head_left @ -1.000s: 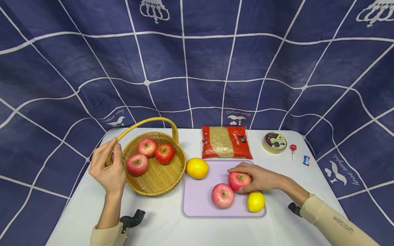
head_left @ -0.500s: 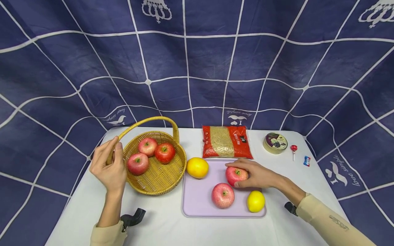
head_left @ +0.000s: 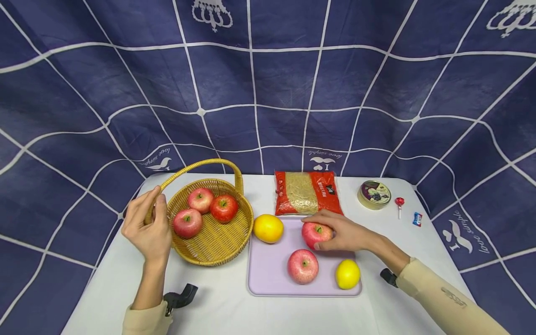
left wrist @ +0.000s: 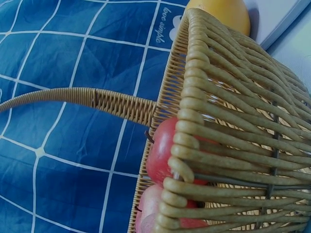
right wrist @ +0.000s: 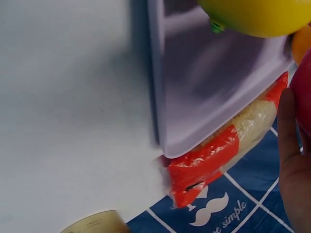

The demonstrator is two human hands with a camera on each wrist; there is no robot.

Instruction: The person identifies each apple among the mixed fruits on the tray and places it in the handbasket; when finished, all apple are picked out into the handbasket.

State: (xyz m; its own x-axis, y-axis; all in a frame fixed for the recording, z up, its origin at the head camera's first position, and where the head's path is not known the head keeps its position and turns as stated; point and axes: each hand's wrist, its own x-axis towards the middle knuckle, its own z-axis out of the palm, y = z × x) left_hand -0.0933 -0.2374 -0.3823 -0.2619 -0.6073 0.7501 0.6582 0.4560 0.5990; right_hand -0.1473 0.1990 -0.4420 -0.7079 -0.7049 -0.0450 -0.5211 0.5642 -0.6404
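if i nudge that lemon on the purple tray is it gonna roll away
Probably a little. The lemon looks rounded and smooth, lying loose near the tray's front right corner, so a push would likely roll it. The tray seems to have a slightly raised rim, which may stop it. Its skin looks glossy, possibly slippery.

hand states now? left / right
Left hand: grips the woven yellow wicker basket's handle.
Right hand: holds a round red apple over the lilac plastic tray.

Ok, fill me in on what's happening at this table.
A person is handling fruit. The right hand has its grip on a red apple over the lilac tray, where another apple and a lemon lie. The left hand holds the wicker basket by its handle; three apples sit inside. An orange rests beside the tray.
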